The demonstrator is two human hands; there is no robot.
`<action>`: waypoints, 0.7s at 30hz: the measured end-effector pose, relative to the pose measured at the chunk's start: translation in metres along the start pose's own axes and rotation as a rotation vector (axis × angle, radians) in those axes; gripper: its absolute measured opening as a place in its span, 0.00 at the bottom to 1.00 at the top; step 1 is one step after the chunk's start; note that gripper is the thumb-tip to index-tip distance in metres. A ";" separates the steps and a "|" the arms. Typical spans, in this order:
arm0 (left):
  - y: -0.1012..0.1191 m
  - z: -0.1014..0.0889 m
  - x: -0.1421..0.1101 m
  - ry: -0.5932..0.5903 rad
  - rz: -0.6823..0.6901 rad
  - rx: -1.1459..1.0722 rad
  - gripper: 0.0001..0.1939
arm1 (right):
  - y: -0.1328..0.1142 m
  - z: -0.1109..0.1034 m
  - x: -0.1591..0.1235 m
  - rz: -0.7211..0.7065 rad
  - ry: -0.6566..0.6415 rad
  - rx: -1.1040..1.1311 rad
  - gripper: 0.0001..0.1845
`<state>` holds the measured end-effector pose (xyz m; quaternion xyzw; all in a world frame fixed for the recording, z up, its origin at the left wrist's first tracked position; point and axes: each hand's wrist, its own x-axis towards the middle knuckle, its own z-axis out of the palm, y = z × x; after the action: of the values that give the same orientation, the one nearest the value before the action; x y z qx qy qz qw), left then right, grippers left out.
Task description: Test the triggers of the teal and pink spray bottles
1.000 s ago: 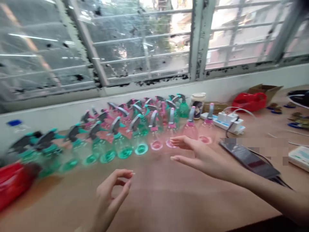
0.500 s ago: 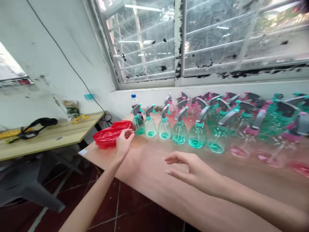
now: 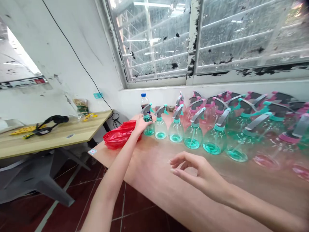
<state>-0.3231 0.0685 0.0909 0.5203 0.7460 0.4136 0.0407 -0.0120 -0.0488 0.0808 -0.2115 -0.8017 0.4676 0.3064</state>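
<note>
At the left end of a front row of spray bottles, my left hand (image 3: 140, 125) has its fingers around the neck of a green spray bottle (image 3: 149, 130). That bottle stands upright on the table and has a grey and teal trigger head. Beside it, to the right, are more green spray bottles (image 3: 160, 130), clear-bodied with tinted bases. My right hand (image 3: 193, 167) hovers over the tabletop in front of the row, fingers curved, thumb apart, holding nothing. A red plastic bag (image 3: 118, 137) lies just left of my left hand, partly behind the forearm.
Pink spray bottles (image 3: 194, 108) crowd behind the green ones, against the wall under the window. A blue-capped drink bottle (image 3: 144, 100) stands behind the leftmost sprayer. On the left, a wooden table (image 3: 79, 135) bears a black headband strap (image 3: 51, 124); a grey stool (image 3: 48, 180) stands beneath.
My left hand has moved from over the red bag to the leftmost green spray bottle and closed around its neck. My right hand stays raised and empty. The view has shifted slightly.
</note>
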 end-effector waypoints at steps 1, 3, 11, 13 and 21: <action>0.001 0.000 0.000 -0.013 0.005 0.032 0.17 | 0.002 -0.002 0.001 0.015 0.000 -0.003 0.12; 0.005 -0.003 -0.003 -0.016 0.014 0.109 0.17 | 0.006 -0.006 0.002 0.031 0.002 0.004 0.12; 0.050 -0.052 -0.062 0.103 0.067 0.255 0.12 | 0.022 -0.011 0.003 0.025 0.025 -0.007 0.11; 0.062 -0.064 -0.090 0.087 0.098 0.236 0.12 | 0.027 -0.012 0.000 0.017 0.036 -0.042 0.15; 0.117 -0.030 -0.186 -0.215 0.242 -0.052 0.17 | 0.050 -0.022 -0.023 -0.020 0.155 -0.229 0.56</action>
<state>-0.1656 -0.0858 0.1188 0.6464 0.6583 0.3765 0.0836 0.0218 -0.0258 0.0382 -0.2724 -0.8258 0.3524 0.3459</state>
